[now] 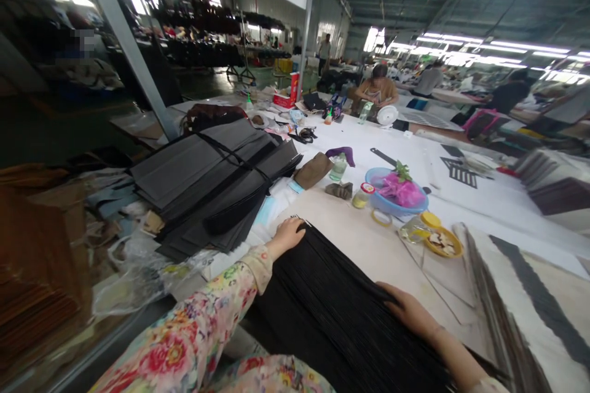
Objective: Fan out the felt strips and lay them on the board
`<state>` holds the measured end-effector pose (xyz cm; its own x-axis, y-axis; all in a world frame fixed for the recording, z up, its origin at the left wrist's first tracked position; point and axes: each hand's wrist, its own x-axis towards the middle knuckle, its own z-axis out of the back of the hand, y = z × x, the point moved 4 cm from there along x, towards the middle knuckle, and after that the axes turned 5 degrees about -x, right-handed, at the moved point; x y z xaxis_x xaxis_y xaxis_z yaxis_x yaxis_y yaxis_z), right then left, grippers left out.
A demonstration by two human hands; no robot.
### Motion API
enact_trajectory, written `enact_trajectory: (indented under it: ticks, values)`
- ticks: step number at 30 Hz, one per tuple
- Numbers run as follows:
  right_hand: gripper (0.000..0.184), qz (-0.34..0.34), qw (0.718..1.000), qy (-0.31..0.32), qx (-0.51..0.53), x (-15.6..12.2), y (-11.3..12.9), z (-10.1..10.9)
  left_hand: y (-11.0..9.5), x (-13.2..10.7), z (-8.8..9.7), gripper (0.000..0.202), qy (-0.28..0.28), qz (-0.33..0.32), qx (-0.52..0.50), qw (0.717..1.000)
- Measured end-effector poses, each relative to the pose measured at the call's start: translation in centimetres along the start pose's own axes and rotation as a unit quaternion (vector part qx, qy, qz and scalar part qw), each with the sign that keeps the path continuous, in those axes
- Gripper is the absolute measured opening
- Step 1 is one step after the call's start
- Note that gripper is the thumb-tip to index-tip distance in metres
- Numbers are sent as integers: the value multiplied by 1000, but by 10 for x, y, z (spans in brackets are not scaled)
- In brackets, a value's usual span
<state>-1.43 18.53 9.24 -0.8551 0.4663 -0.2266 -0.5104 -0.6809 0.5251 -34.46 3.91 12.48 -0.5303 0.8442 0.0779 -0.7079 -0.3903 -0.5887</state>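
A thick bundle of black fabric pieces (332, 301) lies in front of me over the near edge of the table, its layers showing as long lines. My left hand (286, 237) is closed on its far left corner, thumb and fingers over the edge. On the right side of the bundle, my right hand (412, 313) grips the long edge; its fingertips are partly hidden by the cloth. Just left of my left hand sits a pile of dark grey panels (212, 166), tied with a black strip.
Beyond the bundle stand a lidded jar (362, 196), a tape roll (381, 217), a blue basin (374, 179) with a pink bag, and a yellow dish (456, 250). Layered fabric (495, 313) lies at right. A metal post (126, 43) rises at left. A person (378, 89) sits across the table.
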Motion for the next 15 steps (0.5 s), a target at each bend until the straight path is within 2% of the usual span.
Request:
enact_trajectory:
  ticks: [5, 8, 11, 13, 15]
  values:
    - [58, -13, 998, 25, 50, 4, 21, 4, 8, 5, 2, 33, -80, 33, -18, 996]
    - [61, -60, 996, 18, 61, -4, 15, 10, 18, 22, 6, 36, -85, 43, -40, 995]
    - [60, -146, 986, -57, 47, -40, -17, 29, 34, 46, 14, 38, -61, 44, -65, 995]
    - [57, -214, 965, -149, 24, -78, -42, 45, 43, 61, 19, 39, -46, 44, -80, 995]
    - [49, -231, 957, -175, 7, -112, -56, 52, 50, 73, 20, 39, -29, 47, -102, 993]
